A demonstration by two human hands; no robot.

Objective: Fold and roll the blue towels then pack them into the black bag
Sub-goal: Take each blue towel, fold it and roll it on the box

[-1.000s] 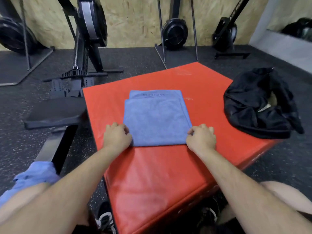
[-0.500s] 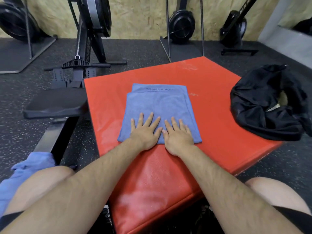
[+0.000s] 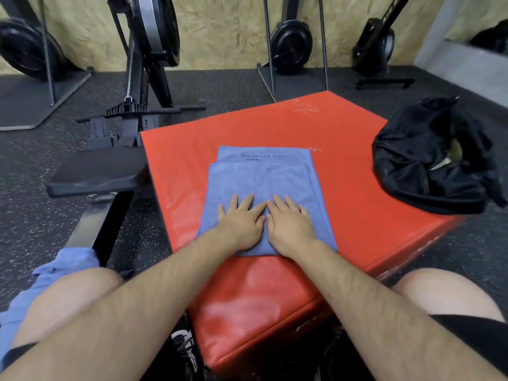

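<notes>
The black bag [image 3: 428,166], right of both hands, lies open, contents indistinct. The left hand [image 3: 242,226] and right hand [image 3: 291,226] press flat, fingers spread, on the blue towel [image 3: 261,177], partly hiding its near edge.

Only readable thing here is on the blue towel [image 3: 264,177]. There's dark print along its far strip, upside down from this side, and it says "OGA FITNESS". I can't make out anything before the "O". The red box [image 3: 343,188] has some faint marks low on its near right face, way too blurry to read.
</notes>
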